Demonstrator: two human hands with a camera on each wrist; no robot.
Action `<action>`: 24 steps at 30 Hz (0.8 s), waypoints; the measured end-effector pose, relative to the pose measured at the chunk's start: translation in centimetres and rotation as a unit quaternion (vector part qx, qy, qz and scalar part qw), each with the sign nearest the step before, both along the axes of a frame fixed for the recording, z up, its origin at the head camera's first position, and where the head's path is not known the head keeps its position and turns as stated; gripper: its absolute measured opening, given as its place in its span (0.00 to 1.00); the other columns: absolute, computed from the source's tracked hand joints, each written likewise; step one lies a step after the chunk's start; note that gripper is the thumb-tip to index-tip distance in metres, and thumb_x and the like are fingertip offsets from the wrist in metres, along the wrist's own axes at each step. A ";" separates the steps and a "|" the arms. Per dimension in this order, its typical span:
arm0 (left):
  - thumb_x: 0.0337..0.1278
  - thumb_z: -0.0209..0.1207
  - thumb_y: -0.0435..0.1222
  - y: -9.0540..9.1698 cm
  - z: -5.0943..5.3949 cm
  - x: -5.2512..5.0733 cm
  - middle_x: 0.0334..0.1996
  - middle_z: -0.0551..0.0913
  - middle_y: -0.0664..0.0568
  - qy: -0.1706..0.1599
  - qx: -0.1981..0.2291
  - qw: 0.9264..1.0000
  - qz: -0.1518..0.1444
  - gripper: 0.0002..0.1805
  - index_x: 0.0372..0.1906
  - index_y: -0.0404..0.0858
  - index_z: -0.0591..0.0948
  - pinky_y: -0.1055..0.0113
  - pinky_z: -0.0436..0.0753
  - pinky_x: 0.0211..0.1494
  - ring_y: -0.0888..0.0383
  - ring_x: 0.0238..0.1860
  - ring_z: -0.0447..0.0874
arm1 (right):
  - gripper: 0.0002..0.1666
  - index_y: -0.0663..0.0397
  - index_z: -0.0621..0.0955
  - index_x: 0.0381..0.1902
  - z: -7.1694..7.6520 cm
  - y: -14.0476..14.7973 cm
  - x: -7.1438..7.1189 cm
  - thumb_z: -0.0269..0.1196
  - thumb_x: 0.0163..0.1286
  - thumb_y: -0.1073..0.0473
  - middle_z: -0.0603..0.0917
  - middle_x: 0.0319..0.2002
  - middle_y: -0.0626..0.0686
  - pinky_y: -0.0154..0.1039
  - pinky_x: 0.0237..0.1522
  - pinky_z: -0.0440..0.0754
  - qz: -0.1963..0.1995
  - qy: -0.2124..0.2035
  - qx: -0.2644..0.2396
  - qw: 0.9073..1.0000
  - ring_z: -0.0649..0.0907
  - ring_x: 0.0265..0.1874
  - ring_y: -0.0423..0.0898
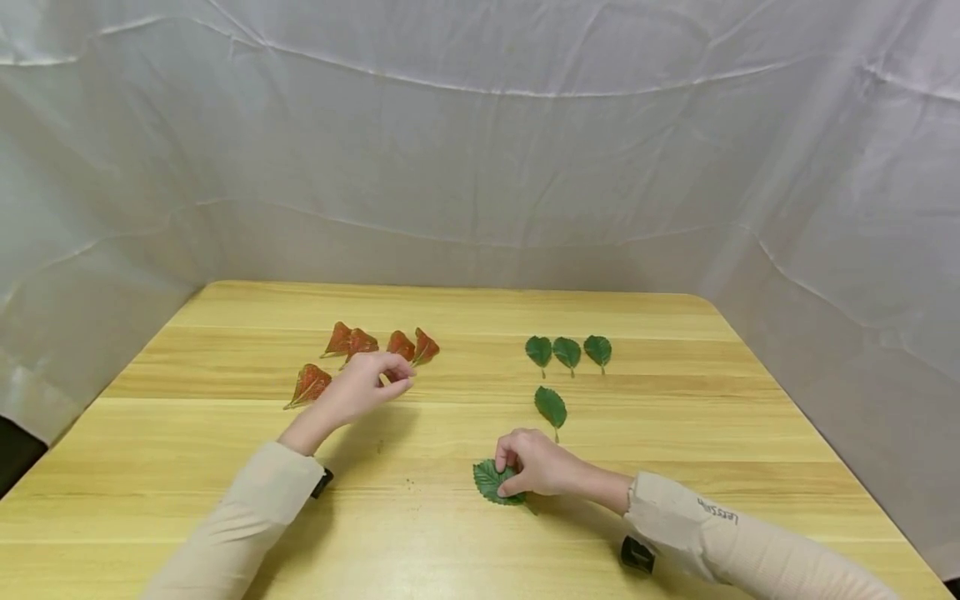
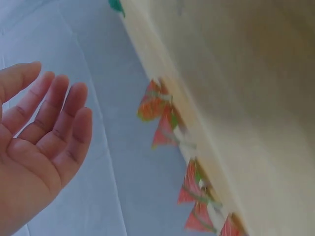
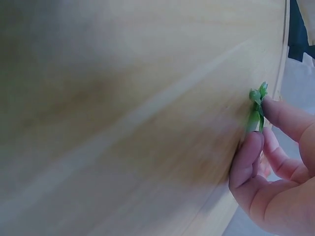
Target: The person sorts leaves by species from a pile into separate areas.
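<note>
My right hand (image 1: 542,465) is low over the table, its thumb and fingers pinching a serrated green leaf (image 1: 487,481). In the right wrist view the same leaf (image 3: 256,108) appears edge-on between thumb and fingertips. Just beyond that hand lies a single green leaf (image 1: 551,406), stem toward me. My left hand (image 1: 363,386) hovers above the table with relaxed fingers and nothing in them. Near it lie several red leaves, among them one at the front (image 1: 311,384) and one at the right end of a row (image 1: 425,345); the hand partly covers some.
Farther back on the right, three green leaves (image 1: 567,352) form a row. The wood-grain table (image 1: 435,550) has rounded far corners. A pale sheet (image 1: 480,167) hangs behind it and along both sides.
</note>
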State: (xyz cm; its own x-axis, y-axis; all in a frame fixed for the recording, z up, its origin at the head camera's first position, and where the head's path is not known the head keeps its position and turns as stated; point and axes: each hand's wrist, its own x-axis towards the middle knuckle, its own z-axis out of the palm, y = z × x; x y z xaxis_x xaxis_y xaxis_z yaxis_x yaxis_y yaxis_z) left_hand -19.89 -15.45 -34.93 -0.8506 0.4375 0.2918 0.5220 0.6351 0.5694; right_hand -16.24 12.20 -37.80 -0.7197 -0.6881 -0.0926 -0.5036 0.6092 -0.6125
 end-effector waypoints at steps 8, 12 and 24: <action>0.54 0.58 0.31 1.5 -1.3 0.1 0.29 0.79 0.56 -0.037 -0.013 0.998 -0.046 0.06 0.36 0.33 0.81 0.71 0.76 0.33 0.61 0.32 0.76 | 0.13 0.54 0.74 0.24 0.1 0.1 0.0 0.70 0.46 0.64 0.72 0.22 0.46 0.31 0.27 0.70 0.005 -0.007 -0.010 1.000 0.69 0.23 0.40; 0.51 0.60 0.31 2.0 -1.6 0.2 0.30 0.80 0.54 -0.036 -0.026 0.996 -0.075 0.06 0.35 0.34 0.81 0.71 0.76 0.32 0.60 0.31 0.76 | 0.13 0.54 0.75 0.24 0.1 0.1 0.0 0.70 0.46 0.64 0.72 0.22 0.46 0.31 0.27 0.70 0.007 -0.007 -0.008 1.000 0.69 0.23 0.39; 0.43 0.64 0.30 4.1 -1.8 0.6 0.31 0.82 0.54 -0.055 -0.075 0.982 -0.162 0.07 0.32 0.36 0.84 0.71 0.76 0.34 0.61 0.30 0.76 | 0.13 0.55 0.75 0.24 0.2 0.1 -0.1 0.71 0.46 0.64 0.72 0.21 0.45 0.30 0.26 0.70 0.014 -0.003 -0.013 1.000 0.69 0.23 0.38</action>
State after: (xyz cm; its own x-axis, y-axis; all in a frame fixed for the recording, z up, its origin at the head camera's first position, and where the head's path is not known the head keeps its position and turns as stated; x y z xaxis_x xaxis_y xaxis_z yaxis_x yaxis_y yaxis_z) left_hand -19.29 -11.32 -36.76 -0.6824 0.7215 0.1178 0.6514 0.5271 0.5458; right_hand -16.34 12.27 -37.58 -0.6992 -0.7106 -0.0786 -0.5164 0.5780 -0.6318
